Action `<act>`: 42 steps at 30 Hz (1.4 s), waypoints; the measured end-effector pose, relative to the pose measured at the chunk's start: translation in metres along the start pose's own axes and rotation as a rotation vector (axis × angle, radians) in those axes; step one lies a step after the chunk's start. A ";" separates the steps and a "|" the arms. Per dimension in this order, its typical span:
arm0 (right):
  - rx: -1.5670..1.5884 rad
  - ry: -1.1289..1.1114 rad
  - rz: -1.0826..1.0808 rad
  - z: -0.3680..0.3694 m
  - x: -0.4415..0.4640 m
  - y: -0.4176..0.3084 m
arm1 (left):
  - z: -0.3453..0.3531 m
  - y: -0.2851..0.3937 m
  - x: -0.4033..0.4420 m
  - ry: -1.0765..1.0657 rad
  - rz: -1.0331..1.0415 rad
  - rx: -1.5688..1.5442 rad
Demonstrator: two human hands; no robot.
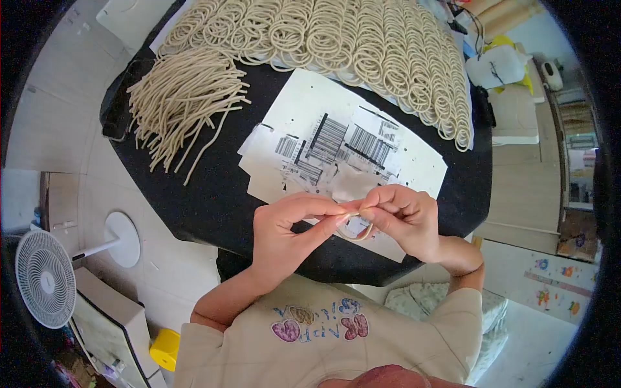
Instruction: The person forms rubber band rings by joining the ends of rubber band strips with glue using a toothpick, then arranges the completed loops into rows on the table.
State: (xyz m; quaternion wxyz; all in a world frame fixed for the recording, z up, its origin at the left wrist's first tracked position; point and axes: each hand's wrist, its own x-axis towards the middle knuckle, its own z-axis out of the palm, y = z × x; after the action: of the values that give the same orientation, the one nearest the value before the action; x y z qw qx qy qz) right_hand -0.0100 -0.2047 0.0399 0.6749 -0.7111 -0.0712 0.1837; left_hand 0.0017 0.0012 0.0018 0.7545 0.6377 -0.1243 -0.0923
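Observation:
Between my two hands a beige cord is bent into a ring. My left hand pinches it between thumb and fingertips at the top. Right beside it, my right hand pinches the same ring, the fingertips of both hands almost touching. The exact spot where the cord ends meet is hidden by the fingers. Under the hands lies a white board with printed barcode labels. A pale crumpled patch sits on the board just beyond my fingertips.
A pile of loose straight cords lies at the left on the black-covered table. Many finished-looking rings overlap in rows along the far side. A white fan stands on the left, and a white container at the right.

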 end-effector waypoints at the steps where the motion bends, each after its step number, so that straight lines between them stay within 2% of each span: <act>1: 0.002 0.006 0.001 0.000 0.000 0.001 | 0.000 -0.001 0.000 0.000 -0.001 -0.005; 8: -0.002 0.018 -0.068 0.002 0.000 0.004 | 0.003 -0.002 -0.002 0.017 -0.032 -0.077; 10: -0.052 -0.009 -0.129 -0.003 -0.002 0.009 | 0.003 -0.004 -0.001 0.007 0.027 -0.081; 13: 0.031 0.064 -0.217 -0.001 0.003 0.010 | 0.003 -0.007 -0.001 -0.015 0.075 -0.126; 17: 0.052 -0.044 -0.165 -0.001 0.012 0.004 | 0.000 -0.004 -0.001 -0.048 0.080 -0.280; 22: 0.074 -0.143 -0.128 -0.007 0.012 0.004 | 0.015 -0.009 0.001 -0.153 -0.034 -0.545; 26: 0.259 -0.134 -0.057 -0.011 0.009 0.003 | 0.027 -0.008 0.002 -0.156 -0.059 -0.643; 28: 0.240 -0.117 -0.075 -0.012 0.007 0.000 | 0.033 -0.003 0.002 -0.096 -0.023 -0.600; 32: 0.054 0.063 -0.087 -0.015 0.002 -0.010 | 0.028 0.006 0.004 0.099 0.035 -0.386; 35: -0.165 0.206 -0.178 -0.020 0.001 -0.014 | 0.001 0.011 0.009 0.327 0.177 -0.091; 37: -0.229 0.266 -0.215 -0.022 0.001 -0.016 | -0.019 0.011 0.009 0.434 0.225 -0.046; 39: -0.262 0.287 -0.203 -0.023 0.001 -0.017 | -0.037 0.015 0.008 0.472 0.283 0.085; 42: -0.302 0.321 -0.202 -0.025 0.004 -0.016 | -0.057 0.016 0.006 0.499 0.267 0.289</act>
State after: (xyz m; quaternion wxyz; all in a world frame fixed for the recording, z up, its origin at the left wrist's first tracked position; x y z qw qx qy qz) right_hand 0.0046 -0.2255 0.0554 0.5786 -0.8133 -0.0604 -0.0126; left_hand 0.0243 0.0556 0.0091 0.6687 0.7193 -0.0297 0.1856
